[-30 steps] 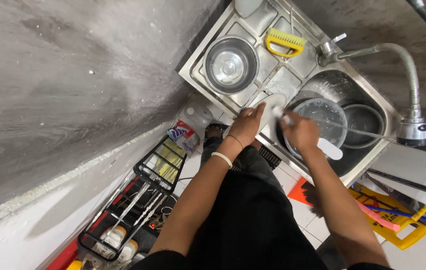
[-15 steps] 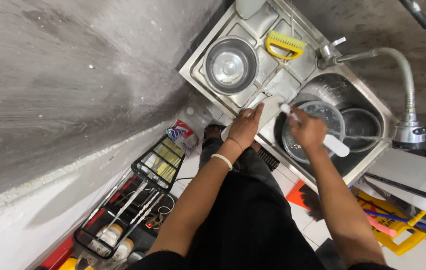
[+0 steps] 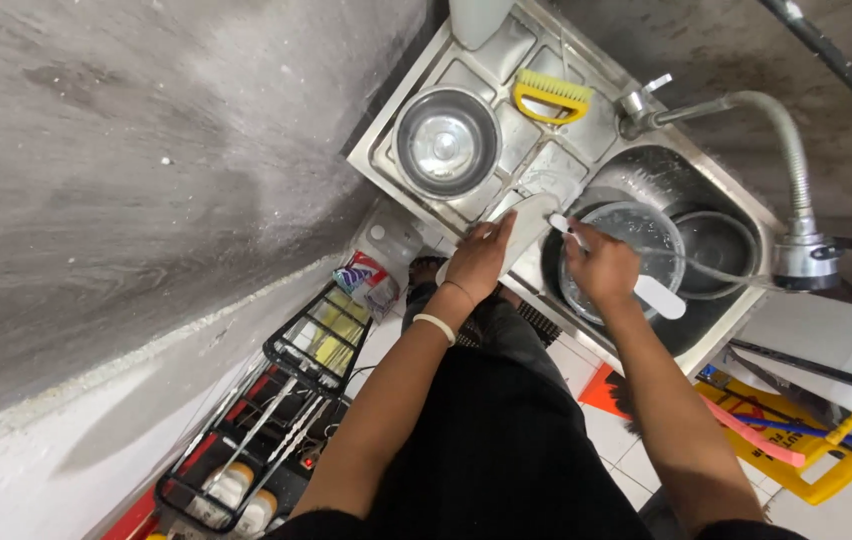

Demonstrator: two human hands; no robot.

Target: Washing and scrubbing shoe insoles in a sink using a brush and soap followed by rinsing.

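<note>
Steel bowl and yellow brush flank the sink.

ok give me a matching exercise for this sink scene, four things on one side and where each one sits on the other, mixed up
Things:
1. yellow scrub brush
2. steel bowl
3. white-handled brush
4. yellow floor sign

Places:
A. held in the right hand over the sink basin
B. on the tiled floor, right of the person's legs
C. on the drainboard, in its middle, left of the basin
D. on the drainboard's far edge, near the tap

Pairs: 1-D, 2-C, 3-A, 4-B
</note>
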